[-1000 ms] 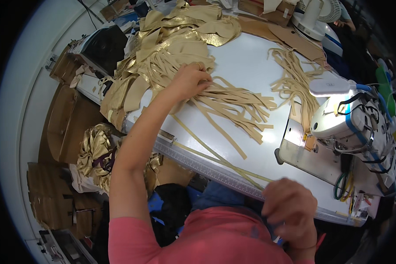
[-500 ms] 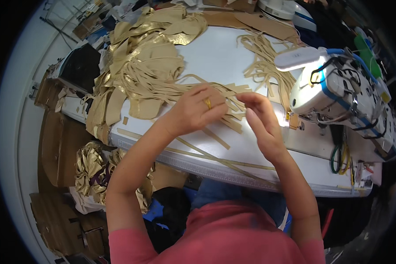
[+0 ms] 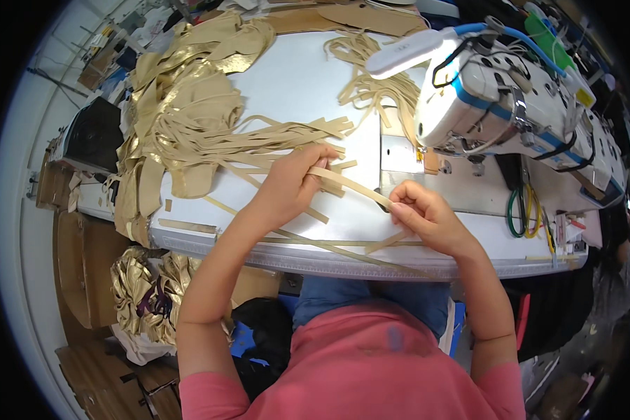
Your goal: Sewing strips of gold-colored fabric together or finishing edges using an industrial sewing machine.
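The left hand [image 3: 294, 183] and right hand [image 3: 423, 215] each pinched one end of a tan fabric strip [image 3: 350, 185] above the white table [image 3: 294, 77].

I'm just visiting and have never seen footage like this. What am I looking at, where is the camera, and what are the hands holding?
No machine is handling anything here: a person works with bare hands, filmed by a wide camera on their head looking down, which bends the edges. The left hand and right hand hold one tan strip stretched between them. On the white table lie more loose strips, a heap of gold fabric pieces, and a white sewing machine on the right.
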